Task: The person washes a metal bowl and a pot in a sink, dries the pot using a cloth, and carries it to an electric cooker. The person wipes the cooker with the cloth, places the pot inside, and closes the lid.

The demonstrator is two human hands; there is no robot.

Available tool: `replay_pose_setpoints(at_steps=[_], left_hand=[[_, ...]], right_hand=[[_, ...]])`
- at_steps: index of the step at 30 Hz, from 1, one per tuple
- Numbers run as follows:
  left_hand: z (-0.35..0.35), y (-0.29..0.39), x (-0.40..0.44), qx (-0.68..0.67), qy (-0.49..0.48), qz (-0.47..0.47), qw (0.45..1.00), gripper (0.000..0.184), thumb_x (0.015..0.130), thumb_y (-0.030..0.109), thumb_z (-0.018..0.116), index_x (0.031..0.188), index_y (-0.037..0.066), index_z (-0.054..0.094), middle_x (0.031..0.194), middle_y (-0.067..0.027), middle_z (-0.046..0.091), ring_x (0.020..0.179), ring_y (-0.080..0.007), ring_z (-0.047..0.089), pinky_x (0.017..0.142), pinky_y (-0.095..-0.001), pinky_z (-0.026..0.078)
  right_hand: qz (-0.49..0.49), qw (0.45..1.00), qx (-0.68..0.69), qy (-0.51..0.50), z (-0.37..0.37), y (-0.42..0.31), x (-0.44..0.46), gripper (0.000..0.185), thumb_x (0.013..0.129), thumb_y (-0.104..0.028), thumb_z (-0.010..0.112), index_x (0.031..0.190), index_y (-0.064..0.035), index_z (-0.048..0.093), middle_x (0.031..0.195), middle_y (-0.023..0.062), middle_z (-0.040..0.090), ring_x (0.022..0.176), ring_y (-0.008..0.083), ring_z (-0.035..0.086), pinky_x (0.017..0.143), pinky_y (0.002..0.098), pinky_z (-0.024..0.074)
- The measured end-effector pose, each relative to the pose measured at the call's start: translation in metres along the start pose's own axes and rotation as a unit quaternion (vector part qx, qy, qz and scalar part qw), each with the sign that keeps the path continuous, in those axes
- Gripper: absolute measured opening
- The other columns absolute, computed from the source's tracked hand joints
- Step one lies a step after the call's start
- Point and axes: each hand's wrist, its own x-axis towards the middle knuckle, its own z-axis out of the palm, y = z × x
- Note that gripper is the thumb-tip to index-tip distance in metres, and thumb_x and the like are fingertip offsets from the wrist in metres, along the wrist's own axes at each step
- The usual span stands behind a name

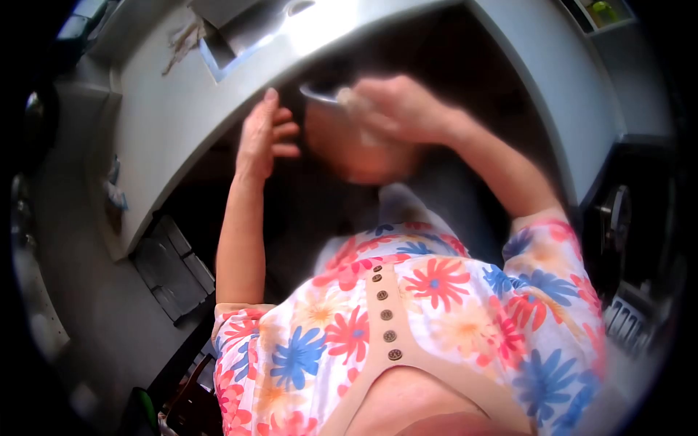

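My right hand (400,109) is closed at the upper edge of a brown, rounded vessel (338,149), which hangs in front of my body below the counter edge. A shiny strip, apparently its rim, shows beside my fingers; motion blur hides its exact kind. To its left, my left hand (263,138) is raised with the fingers apart and holds nothing. A small gap separates that hand from the vessel.
A pale curved counter (163,138) runs ahead and to both sides. Set in it is a metal sink (236,36), with a crumpled cloth (185,43) to its left. A green item (603,13) stands at the far right.
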Motion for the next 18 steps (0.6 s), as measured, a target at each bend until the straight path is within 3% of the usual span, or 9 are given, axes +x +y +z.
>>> replay_pose_setpoints(at_steps=[2,3,5,7,8,9,11,14,18], left_hand=[[-0.01,-0.045,-0.021,-0.079,-0.13,-0.203,0.967,0.1,0.07,0.074,0.043,0.134,0.002,0.019,0.117,-0.0219,0.047,0.095,-0.0301,0.057,0.059,-0.0446,0.053],[-0.011,-0.06,-0.034,-0.115,-0.176,-0.23,0.95,0.099,0.069,0.075,0.043,0.133,0.003,0.022,0.113,-0.0217,0.05,0.091,-0.0332,0.058,0.062,-0.0499,0.052],[-0.017,-0.087,-0.054,-0.15,-0.141,-0.315,0.926,0.087,0.072,0.067,0.05,0.124,0.0,0.036,0.104,-0.0212,0.055,0.088,-0.0354,0.059,0.067,-0.0553,0.05],[-0.026,-0.128,-0.067,-0.203,-0.171,-0.317,0.91,0.061,0.076,0.049,0.059,0.107,-0.003,0.051,0.094,-0.0203,0.059,0.086,-0.0352,0.059,0.07,-0.0574,0.048],[-0.03,-0.137,-0.077,-0.235,-0.134,-0.332,0.904,0.033,0.076,0.026,0.061,0.09,-0.004,0.057,0.089,-0.0193,0.06,0.083,-0.0337,0.06,0.073,-0.0572,0.048],[-0.037,-0.149,-0.085,-0.248,-0.131,-0.341,0.897,0.019,0.073,0.011,0.055,0.086,-0.003,0.057,0.084,-0.0179,0.06,0.079,-0.0309,0.06,0.073,-0.0563,0.048],[-0.045,-0.169,-0.103,-0.246,-0.109,-0.328,0.905,0.01,0.07,0.002,0.05,0.075,-0.003,0.057,0.076,-0.0154,0.058,0.071,-0.0275,0.06,0.069,-0.0543,0.05],[-0.065,-0.183,-0.14,-0.216,-0.11,-0.259,0.935,0.008,0.066,-0.004,0.05,0.058,-0.002,0.052,0.059,-0.0097,0.052,0.055,-0.0224,0.056,0.058,-0.0472,0.052],[-0.1,-0.229,-0.187,-0.241,-0.081,-0.208,0.944,0.011,0.061,-0.006,0.052,0.055,0.002,0.048,0.053,-0.0033,0.046,0.047,-0.0164,0.051,0.047,-0.0338,0.049]], right_hand=[[0.016,0.99,-0.14,-0.026,0.048,-0.027,-0.017,0.019,0.078,-0.021,0.059,0.079,-0.0033,0.055,0.071,0.0152,0.06,0.064,0.0305,0.061,0.057,0.0364,0.0497],[0.032,0.983,-0.173,-0.055,0.07,-0.045,-0.023,0.018,0.078,-0.021,0.059,0.078,-0.0034,0.055,0.071,0.0149,0.061,0.063,0.0297,0.062,0.056,0.0361,0.0501],[0.007,0.983,-0.151,-0.107,0.114,-0.066,-0.035,0.015,0.077,-0.018,0.057,0.076,-0.0033,0.055,0.071,0.014,0.061,0.065,0.0288,0.063,0.057,0.0356,0.0507],[0.013,0.975,-0.144,-0.169,0.152,-0.09,-0.047,0.012,0.077,-0.011,0.054,0.084,-0.0017,0.053,0.076,0.0154,0.061,0.071,0.0289,0.063,0.06,0.0357,0.0508],[0.026,0.974,-0.138,-0.18,0.166,-0.102,-0.055,0.014,0.077,-0.011,0.054,0.087,-0.0015,0.051,0.078,0.0156,0.061,0.072,0.029,0.063,0.061,0.0359,0.0507],[0.041,0.972,-0.133,-0.187,0.179,-0.111,-0.063,0.016,0.077,-0.01,0.053,0.09,-0.0013,0.05,0.08,0.0157,0.061,0.073,0.0291,0.063,0.062,0.0361,0.0505],[0.103,0.971,-0.044,-0.214,0.201,-0.123,-0.083,0.016,0.079,-0.01,0.05,0.092,-0.0021,0.05,0.082,0.0148,0.061,0.075,0.0293,0.062,0.062,0.0385,0.049],[0.12,0.957,-0.05,-0.26,0.214,-0.151,-0.108,0.017,0.081,-0.011,0.046,0.095,-0.0035,0.05,0.082,0.0119,0.06,0.076,0.0272,0.061,0.064,0.0399,0.0461],[-0.024,0.926,-0.185,-0.328,0.225,-0.18,-0.139,0.02,0.08,-0.015,0.05,0.098,-0.0064,0.052,0.084,0.0076,0.059,0.077,0.022,0.059,0.069,0.037,0.0433]])
